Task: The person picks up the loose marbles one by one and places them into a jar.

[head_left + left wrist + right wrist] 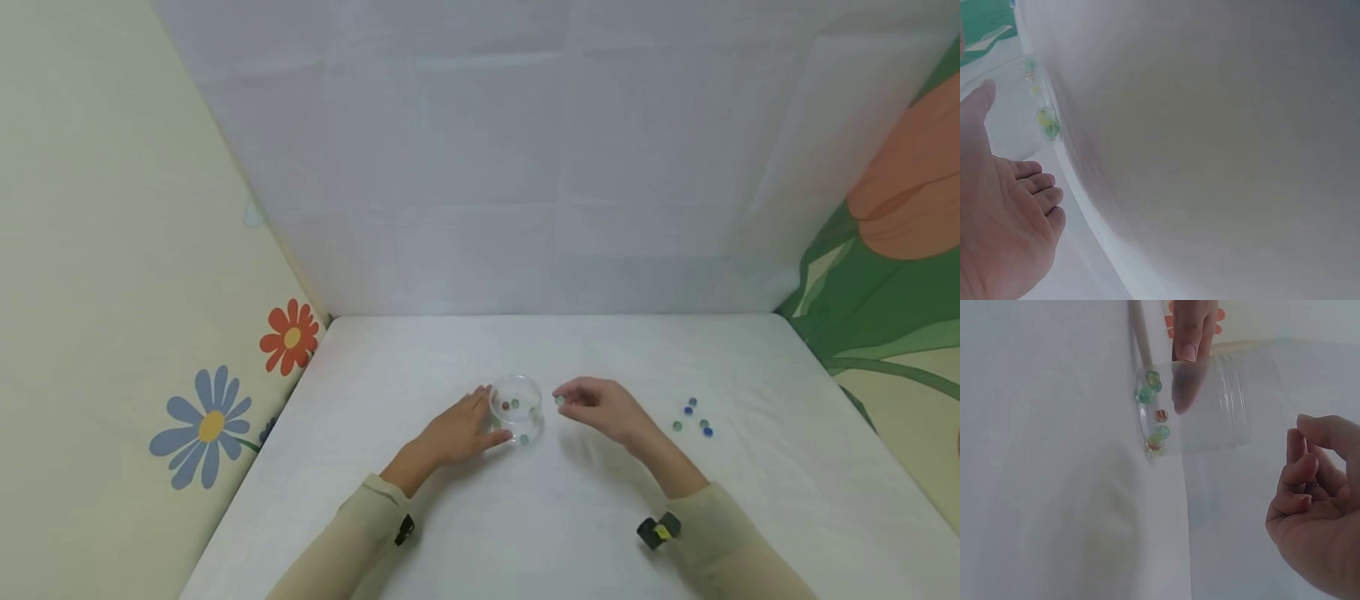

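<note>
A clear, open-topped jar [516, 410] stands upright on the white table, several glass marbles [1155, 419] lying at its bottom. My left hand [459, 429] holds the jar from its left side, the thumb in front and the fingers behind. In the left wrist view, the thumb [984, 100] lies against the jar wall. To the right of the jar, near rim height, my right hand [603, 408] pinches a greenish marble [559, 400] between thumb and fingertips. From the right wrist view, the right hand [1322, 494] is apart from the jar, and its marble is hidden.
Several loose blue and green marbles [688, 411] lie on the table [525, 533] to the right of my right hand. A white cloth wall [487, 183] rises behind the table. Flower-patterned panels stand at both sides.
</note>
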Tool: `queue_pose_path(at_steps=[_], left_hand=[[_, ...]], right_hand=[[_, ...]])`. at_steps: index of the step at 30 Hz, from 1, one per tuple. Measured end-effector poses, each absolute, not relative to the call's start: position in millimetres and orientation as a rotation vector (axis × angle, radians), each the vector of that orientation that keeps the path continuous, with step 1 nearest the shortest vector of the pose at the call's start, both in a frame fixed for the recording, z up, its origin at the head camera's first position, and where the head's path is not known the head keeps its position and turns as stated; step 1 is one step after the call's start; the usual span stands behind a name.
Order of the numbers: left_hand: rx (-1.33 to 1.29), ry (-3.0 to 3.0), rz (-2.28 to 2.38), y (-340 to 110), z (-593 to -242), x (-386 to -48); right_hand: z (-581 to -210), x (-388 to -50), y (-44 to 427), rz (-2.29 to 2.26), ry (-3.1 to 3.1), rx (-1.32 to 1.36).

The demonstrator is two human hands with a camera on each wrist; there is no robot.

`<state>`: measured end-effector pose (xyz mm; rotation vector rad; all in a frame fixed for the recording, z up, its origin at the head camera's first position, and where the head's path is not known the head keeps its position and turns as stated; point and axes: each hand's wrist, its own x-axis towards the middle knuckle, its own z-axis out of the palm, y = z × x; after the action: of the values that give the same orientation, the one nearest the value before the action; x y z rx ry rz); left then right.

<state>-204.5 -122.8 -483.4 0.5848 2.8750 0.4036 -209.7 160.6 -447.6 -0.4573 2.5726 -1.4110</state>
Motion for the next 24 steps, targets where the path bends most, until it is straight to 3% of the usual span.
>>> queue_pose_path(at_steps=[24], left_hand=[[0.578,2.859,0.445,-123,-481,-205]], right_hand=[[-440,-224,127,-1.452,2.522,-0.563]])
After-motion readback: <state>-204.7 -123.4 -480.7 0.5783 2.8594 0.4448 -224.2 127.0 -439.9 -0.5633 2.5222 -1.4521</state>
